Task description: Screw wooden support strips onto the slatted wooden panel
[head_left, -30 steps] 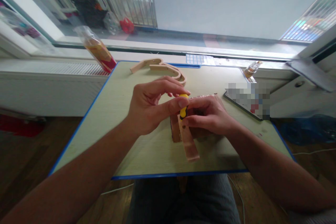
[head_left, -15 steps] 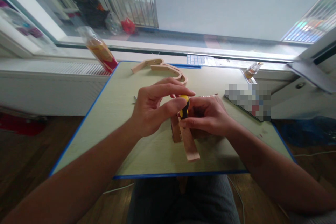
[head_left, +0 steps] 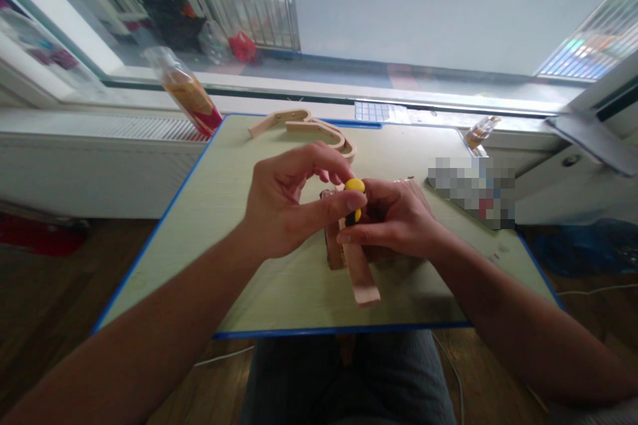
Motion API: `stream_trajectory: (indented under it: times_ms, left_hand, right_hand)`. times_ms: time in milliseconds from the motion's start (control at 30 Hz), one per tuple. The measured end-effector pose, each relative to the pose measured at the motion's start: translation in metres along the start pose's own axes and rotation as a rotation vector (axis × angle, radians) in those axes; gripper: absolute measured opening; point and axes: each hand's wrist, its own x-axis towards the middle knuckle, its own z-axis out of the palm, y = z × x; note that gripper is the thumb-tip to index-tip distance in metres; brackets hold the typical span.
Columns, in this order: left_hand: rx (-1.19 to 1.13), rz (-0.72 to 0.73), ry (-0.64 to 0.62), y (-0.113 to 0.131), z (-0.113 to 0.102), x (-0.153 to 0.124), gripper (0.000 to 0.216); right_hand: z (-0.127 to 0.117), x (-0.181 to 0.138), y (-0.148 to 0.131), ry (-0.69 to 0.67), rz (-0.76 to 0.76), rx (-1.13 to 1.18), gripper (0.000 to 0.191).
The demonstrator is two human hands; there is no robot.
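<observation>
My left hand (head_left: 299, 202) pinches the yellow and black handle of a short screwdriver (head_left: 355, 184) between thumb and fingers. The screwdriver stands nearly upright over a wooden strip (head_left: 363, 279); its tip is hidden. My right hand (head_left: 399, 216) is closed around the strip just below the handle, its thumb on the near side. Under the strip lies a brown block-like piece (head_left: 335, 249), partly covered by my right hand, so its full shape does not show. Farther back on the table rest curved wooden pieces (head_left: 319, 129) with small holes.
The table (head_left: 209, 265) has a blue edge. A bottle with a red label (head_left: 192, 103) stands at its back left, a smaller bottle (head_left: 481, 133) at the back right. A blurred-out flat object (head_left: 471, 192) lies on the right side. A window sill runs behind.
My left fingers have shifted on the screwdriver handle: the forefinger drew back from its top and the thumb slid right. The right hand and the wooden strip stay nearly still.
</observation>
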Motion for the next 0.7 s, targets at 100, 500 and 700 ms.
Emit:
stream_trajectory:
  times_ms: [100, 500, 700]
  left_hand:
    - [-0.01, -0.001, -0.006, 0.001, -0.001, 0.001, 0.025]
    - [-0.008, -0.048, -0.048, 0.0, -0.003, 0.0, 0.014]
    - [-0.02, -0.042, -0.051, 0.0, -0.004, -0.001, 0.016]
  right_hand:
    - [0.0, 0.0, -0.004, 0.001, 0.003, -0.008, 0.035]
    - [-0.005, -0.001, -0.007, -0.02, -0.003, -0.025, 0.026]
    - [-0.004, -0.002, -0.001, -0.031, 0.007, -0.007, 0.029]
